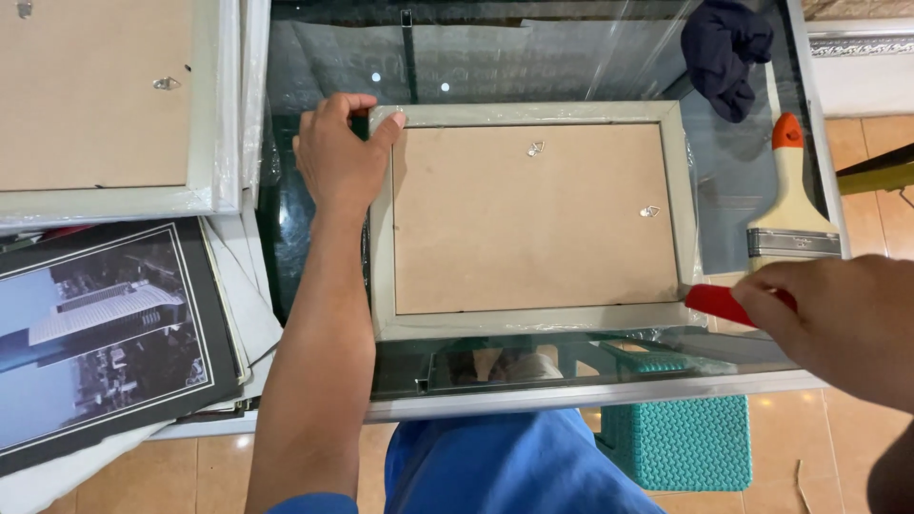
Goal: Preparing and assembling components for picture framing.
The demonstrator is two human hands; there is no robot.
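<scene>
Head view — left hand (335,157) grip pinches frame (533,219) corner — right hand (843,324) clasps red handle (719,303).

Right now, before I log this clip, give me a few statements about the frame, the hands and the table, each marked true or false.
1. The picture frame lies back side up on the glass table. True.
2. The left hand grips the frame's top left corner. True.
3. The right hand is empty. False: it holds a red handle; the tool's working end is hidden.
4. The paintbrush lies left of the frame. False: it lies to the right.
5. A dark cloth sits near the table's far right corner. True.
</scene>
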